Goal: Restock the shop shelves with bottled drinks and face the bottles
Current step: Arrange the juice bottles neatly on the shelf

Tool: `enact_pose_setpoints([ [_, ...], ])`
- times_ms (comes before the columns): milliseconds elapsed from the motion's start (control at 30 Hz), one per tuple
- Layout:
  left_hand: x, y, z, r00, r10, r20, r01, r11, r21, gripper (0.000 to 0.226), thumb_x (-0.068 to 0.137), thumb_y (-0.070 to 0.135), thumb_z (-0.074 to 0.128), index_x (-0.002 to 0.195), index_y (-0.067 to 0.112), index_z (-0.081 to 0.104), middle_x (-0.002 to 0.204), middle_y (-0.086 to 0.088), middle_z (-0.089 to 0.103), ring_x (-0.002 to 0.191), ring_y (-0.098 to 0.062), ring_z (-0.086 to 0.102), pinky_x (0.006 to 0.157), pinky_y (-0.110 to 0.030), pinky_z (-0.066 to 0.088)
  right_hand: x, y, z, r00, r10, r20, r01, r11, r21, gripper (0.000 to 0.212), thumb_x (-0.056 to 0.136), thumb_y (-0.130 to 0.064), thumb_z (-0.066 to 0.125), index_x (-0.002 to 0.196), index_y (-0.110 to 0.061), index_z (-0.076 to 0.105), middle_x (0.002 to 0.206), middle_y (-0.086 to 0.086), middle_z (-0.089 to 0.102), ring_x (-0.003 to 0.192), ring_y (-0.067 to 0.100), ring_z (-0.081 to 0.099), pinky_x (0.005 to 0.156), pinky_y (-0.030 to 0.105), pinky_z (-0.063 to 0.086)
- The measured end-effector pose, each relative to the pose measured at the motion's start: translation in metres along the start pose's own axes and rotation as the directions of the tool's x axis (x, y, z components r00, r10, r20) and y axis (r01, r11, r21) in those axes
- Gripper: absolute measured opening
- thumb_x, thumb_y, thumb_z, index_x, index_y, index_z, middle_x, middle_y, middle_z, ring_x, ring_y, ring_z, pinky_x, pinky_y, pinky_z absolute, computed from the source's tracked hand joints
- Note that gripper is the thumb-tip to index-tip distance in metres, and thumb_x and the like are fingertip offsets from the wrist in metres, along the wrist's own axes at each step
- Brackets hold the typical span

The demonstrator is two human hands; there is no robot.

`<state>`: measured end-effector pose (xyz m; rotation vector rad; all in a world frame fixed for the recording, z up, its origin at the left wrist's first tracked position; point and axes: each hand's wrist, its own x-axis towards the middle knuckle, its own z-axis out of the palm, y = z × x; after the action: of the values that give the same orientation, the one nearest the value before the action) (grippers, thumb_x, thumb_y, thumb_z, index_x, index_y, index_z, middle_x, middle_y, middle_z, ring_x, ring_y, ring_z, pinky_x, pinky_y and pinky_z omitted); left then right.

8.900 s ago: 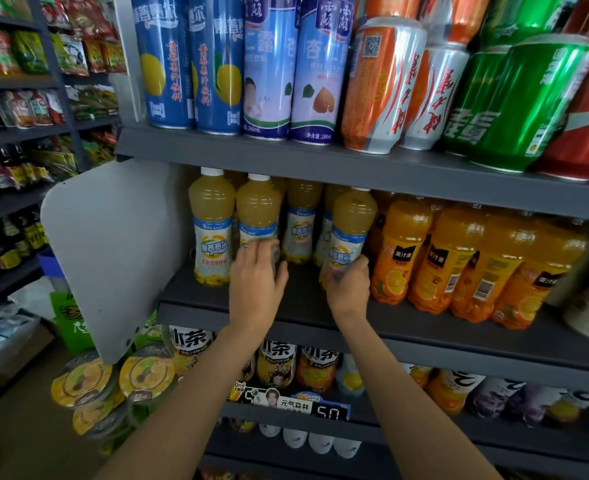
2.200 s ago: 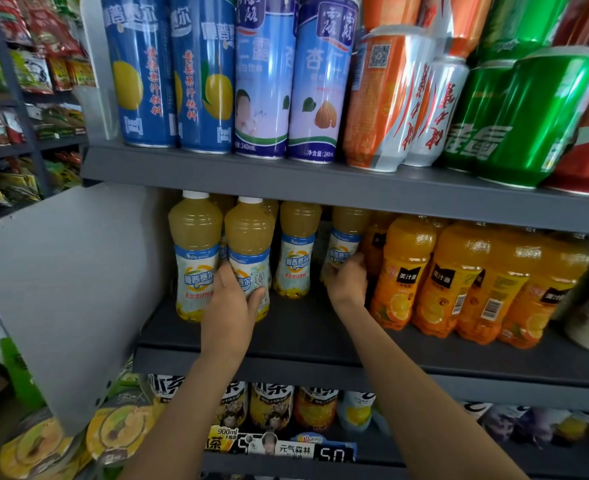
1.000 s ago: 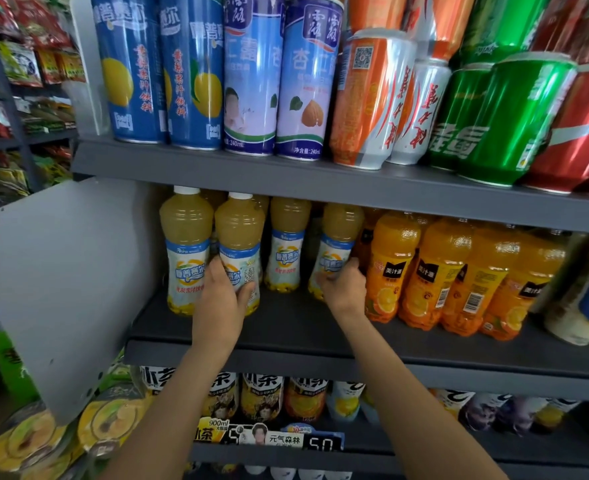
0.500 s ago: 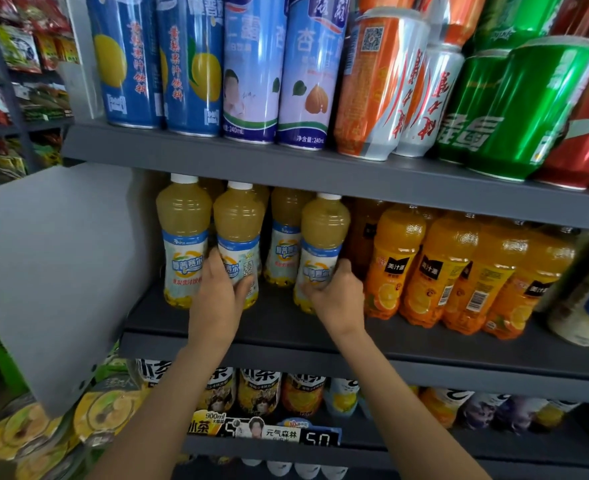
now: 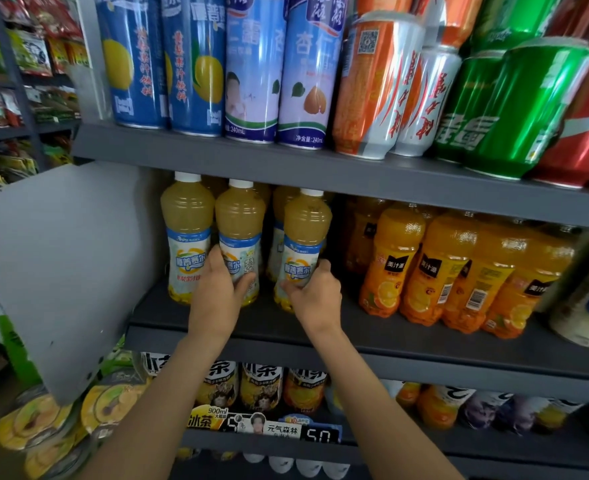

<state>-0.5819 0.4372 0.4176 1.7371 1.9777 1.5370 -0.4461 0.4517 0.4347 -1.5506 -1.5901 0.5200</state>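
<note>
Third bottle [image 5: 303, 251] pulled forward, right hand [image 5: 315, 299] fingers gripping; left hand [image 5: 217, 292] grips second bottle [image 5: 240, 237].

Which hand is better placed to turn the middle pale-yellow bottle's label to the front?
Left. The left hand already grips the middle pale-yellow bottle, whose label faces partly sideways. The right hand holds the neighbouring bottle, whose label faces front.
</note>
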Motion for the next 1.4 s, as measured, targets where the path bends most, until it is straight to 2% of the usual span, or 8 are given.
enact_pose_setpoints([
  [167,-0.010,0.009,0.001,0.996,-0.040,-0.082,0.041,0.999,0.009,0.062,0.085,0.018,0.063,0.136,0.002,0.033,0.134,-0.018,0.043,0.124,-0.030,0.045,0.095,-0.039,0.044,0.001,0.001,-0.004,0.999,-0.041,0.013,0.042,0.998,-0.038,0.050,0.079,-0.027,0.073,0.114,-0.005,0.045,0.117,0.012,0.060,0.107,0.027,0.060,0.087,0.039,0.052],
  [267,-0.035,0.032,0.012,0.966,0.092,-0.241,-0.086,0.996,0.034,0.054,0.086,0.021,0.058,0.132,0.002,0.038,0.131,-0.020,0.042,0.122,-0.031,0.043,0.096,-0.042,0.043,-0.001,0.000,-0.001,0.994,-0.102,0.037,0.104,0.993,-0.048,0.049,0.079,-0.029,0.072,0.112,-0.004,0.046,0.113,0.013,0.061,0.103,0.028,0.061,0.085,0.041,0.052],
  [400,-0.032,0.045,0.025,0.993,0.060,-0.104,-0.064,0.998,-0.029,0.061,0.083,0.040,0.058,0.130,0.003,0.045,0.123,-0.014,0.053,0.115,-0.025,0.051,0.090,-0.035,0.045,0.002,0.006,-0.008,0.974,-0.140,0.176,0.142,0.990,0.002,0.039,0.087,-0.017,0.064,0.119,-0.003,0.046,0.116,0.014,0.061,0.107,0.027,0.060,0.087,0.030,0.050],
  [500,-0.022,0.038,0.025,0.995,0.098,-0.004,-0.096,0.984,0.153,0.060,0.080,0.041,0.064,0.127,0.006,0.050,0.112,-0.014,0.062,0.104,-0.026,0.060,0.079,-0.036,0.050,0.014,0.023,-0.032,0.938,-0.113,0.328,0.054,0.982,0.184,0.049,0.086,-0.008,0.063,0.132,-0.006,0.046,0.131,0.009,0.055,0.121,0.019,0.051,0.100,0.022,0.040],
  [633,-0.013,0.034,0.023,0.995,0.001,0.096,-0.008,0.997,0.074,0.059,0.080,0.042,0.066,0.127,0.009,0.051,0.114,-0.010,0.064,0.105,-0.024,0.061,0.085,-0.042,0.052,0.052,0.030,-0.030,0.990,-0.032,0.134,0.001,0.974,0.228,0.052,0.092,-0.003,0.051,0.140,-0.010,0.036,0.144,0.007,0.042,0.135,0.021,0.036,0.105,0.027,0.033],
  [800,-0.007,0.029,0.020,0.992,-0.028,0.123,0.033,0.998,-0.045,0.055,0.078,0.033,0.070,0.126,0.010,0.053,0.118,-0.006,0.064,0.107,-0.018,0.061,0.091,-0.040,0.051,0.114,0.014,0.017,0.993,0.044,-0.109,-0.019,0.975,0.222,0.052,0.088,-0.009,0.060,0.135,-0.005,0.039,0.136,0.014,0.048,0.127,0.027,0.045,0.105,0.034,0.038],
  [1200,-0.006,0.027,0.016,0.992,0.009,0.124,0.007,0.992,-0.127,0.056,0.077,0.025,0.073,0.126,0.005,0.053,0.121,-0.010,0.062,0.109,-0.018,0.060,0.090,-0.027,0.046,0.092,0.034,0.034,0.955,0.110,-0.275,-0.091,0.992,0.084,0.057,0.080,-0.020,0.070,0.124,-0.001,0.038,0.129,0.017,0.042,0.124,0.031,0.041,0.098,0.038,0.041],
  [1400,-0.006,0.031,0.014,0.989,0.005,0.145,0.013,0.993,-0.118,0.055,0.077,0.023,0.073,0.125,0.004,0.054,0.120,-0.010,0.063,0.109,-0.019,0.060,0.092,-0.031,0.048,0.068,0.039,0.020,0.986,0.052,-0.160,-0.041,0.997,0.072,0.061,0.080,-0.012,0.069,0.130,-0.004,0.036,0.133,0.015,0.040,0.126,0.030,0.040,0.101,0.037,0.039],
])
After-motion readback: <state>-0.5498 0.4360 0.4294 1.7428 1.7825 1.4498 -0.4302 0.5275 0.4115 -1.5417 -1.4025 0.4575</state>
